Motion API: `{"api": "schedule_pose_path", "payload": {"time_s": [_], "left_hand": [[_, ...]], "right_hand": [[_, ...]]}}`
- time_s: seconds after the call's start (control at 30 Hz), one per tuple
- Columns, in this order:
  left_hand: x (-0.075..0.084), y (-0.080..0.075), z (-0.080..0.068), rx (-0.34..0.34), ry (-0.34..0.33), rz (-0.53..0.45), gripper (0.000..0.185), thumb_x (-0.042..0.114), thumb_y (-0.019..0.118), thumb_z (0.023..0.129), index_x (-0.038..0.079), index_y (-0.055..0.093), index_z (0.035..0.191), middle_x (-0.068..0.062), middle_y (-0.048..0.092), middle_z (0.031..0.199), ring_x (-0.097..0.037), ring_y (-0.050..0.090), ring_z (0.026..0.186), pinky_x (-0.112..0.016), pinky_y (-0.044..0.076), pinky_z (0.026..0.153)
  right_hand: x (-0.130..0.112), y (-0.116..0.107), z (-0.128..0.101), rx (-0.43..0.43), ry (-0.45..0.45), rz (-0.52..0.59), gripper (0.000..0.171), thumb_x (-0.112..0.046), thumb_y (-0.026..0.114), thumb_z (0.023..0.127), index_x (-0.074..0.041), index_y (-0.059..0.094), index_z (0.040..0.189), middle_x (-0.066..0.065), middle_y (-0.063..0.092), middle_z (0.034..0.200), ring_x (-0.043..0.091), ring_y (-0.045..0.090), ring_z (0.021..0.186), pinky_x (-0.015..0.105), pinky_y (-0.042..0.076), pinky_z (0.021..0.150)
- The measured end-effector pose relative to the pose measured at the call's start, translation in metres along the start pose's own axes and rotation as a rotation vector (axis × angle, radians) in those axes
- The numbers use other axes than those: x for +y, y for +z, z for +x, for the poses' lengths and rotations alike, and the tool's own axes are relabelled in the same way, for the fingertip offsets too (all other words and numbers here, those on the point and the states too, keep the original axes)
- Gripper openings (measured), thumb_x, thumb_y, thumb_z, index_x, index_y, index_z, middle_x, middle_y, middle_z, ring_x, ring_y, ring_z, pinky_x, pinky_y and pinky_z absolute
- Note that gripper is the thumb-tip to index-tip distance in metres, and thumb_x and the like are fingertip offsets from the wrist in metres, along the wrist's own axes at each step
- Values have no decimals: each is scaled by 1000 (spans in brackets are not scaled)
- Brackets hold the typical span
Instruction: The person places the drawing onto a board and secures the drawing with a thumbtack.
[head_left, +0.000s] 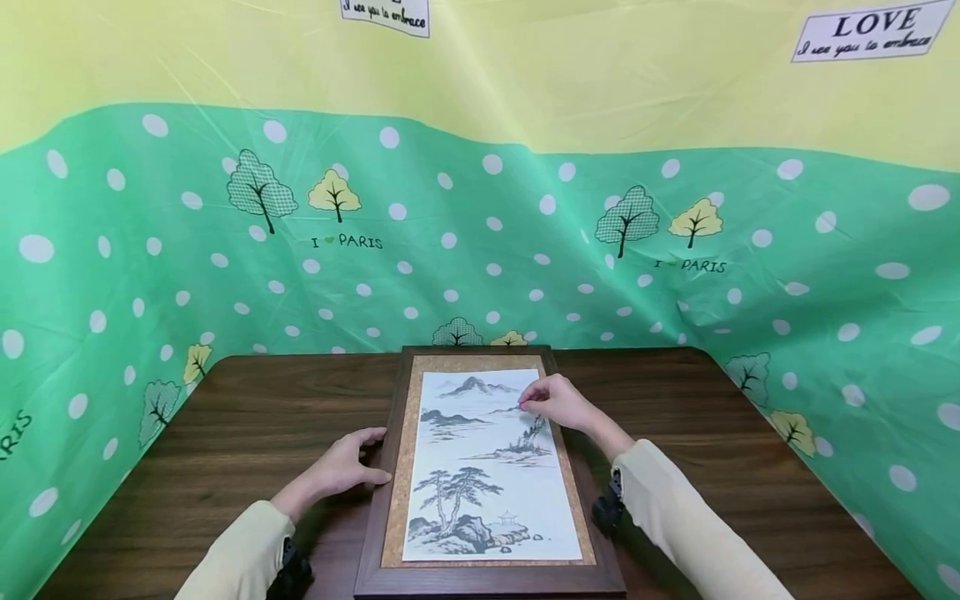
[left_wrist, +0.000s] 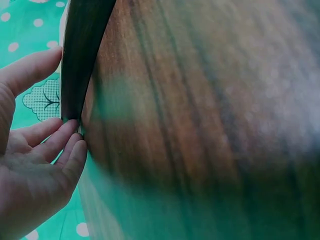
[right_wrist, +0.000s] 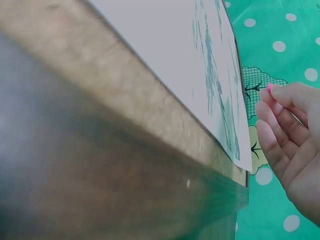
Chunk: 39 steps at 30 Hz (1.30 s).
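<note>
Pin (head_left: 522,406), pink, pinched by right hand (head_left: 558,402) at centre frame, may slip; left hand (head_left: 347,465), fingers relaxed, steadies frame (head_left: 377,508) on worktop (head_left: 247,433).

Dark wood-grain counter (head_left: 712,433). Surrounding backdrop sheet (head_left: 525,233): green with white dots and tree prints below, yellow band (head_left: 600,75) above. Lighting even.

- desk (head_left: 750,467): dark wood grain, smooth, slight sheen
- frame (head_left: 375,533): dark wood, smooth, semi-gloss edge
- mat (head_left: 407,467) inside frame: tan, cork-like, speckled, matt
- painting (head_left: 487,467): white paper, ink landscape, flat and matt
- backdrop (head_left: 525,225): thin plastic sheeting, green and yellow print, creased, faintly shiny
- sleeves (head_left: 690,517): pale yellow cloth, soft, matt
- small pink piece (right_wrist: 270,86) at right fingertips: material cannot tell
</note>
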<state>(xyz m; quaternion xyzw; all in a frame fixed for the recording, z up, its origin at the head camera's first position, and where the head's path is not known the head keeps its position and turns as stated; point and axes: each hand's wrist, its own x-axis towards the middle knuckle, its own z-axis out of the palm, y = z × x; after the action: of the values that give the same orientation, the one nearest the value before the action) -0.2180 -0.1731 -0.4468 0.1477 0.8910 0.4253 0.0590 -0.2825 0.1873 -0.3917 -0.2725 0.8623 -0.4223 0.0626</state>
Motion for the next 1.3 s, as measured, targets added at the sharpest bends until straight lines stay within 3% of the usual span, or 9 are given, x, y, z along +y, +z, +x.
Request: {"api": "schedule_pose_path", "payload": {"time_s": [0.17,0.3,0.57,0.8,0.97,1.17,1.3], "left_hand": [[-1,-1,0,-11,-6,-6,73,16,78,69,-9,44,128,-23,48,126,-36,44,116,-47,38,94],[-1,-2,0,-13,-1,-18,73,15,78,69,-10,43,128,-24,48,126,-37,43,116,-48,38,94],[-1,-3,2,-22,-5,-32,73,14,79,69,-10,43,128,-24,48,125,-38,43,116,-48,38,94],[-1,-3,1,-15,-14,-35,73,15,79,68,-8,44,128,-23,49,125,-37,44,116,-48,38,94],[-2,-3,2,-8,-19,-41,74,15,80,68,-8,44,128,-23,49,125,-37,44,116,-48,37,94],[-2,-2,2,-5,-23,-47,74,15,80,67,-8,45,128,-23,49,125,-36,44,116,-47,38,94],[-4,-2,2,-4,-23,-58,74,16,80,67,-8,45,128,-23,49,125,-37,43,116,-48,37,95]], "right_hand": [[22,10,18,8,2,-6,15,-4,59,86,7,67,91,18,66,82,25,55,64,25,46,55],[24,13,27,10,30,0,14,-4,59,86,6,67,91,16,65,81,20,54,62,29,47,55],[28,16,41,43,83,-21,15,-2,55,88,4,67,94,9,64,85,22,55,68,29,48,57],[31,22,53,67,190,85,14,-4,54,90,5,64,94,10,62,84,17,52,66,30,49,58],[34,29,67,75,246,126,13,-3,53,90,6,63,93,7,56,73,14,47,58,25,45,51],[33,38,83,128,261,55,12,-3,57,88,4,67,88,4,58,68,10,45,55,21,39,48],[28,43,92,132,234,-16,12,-5,58,87,2,68,87,6,63,75,11,49,61,23,41,55]]}}
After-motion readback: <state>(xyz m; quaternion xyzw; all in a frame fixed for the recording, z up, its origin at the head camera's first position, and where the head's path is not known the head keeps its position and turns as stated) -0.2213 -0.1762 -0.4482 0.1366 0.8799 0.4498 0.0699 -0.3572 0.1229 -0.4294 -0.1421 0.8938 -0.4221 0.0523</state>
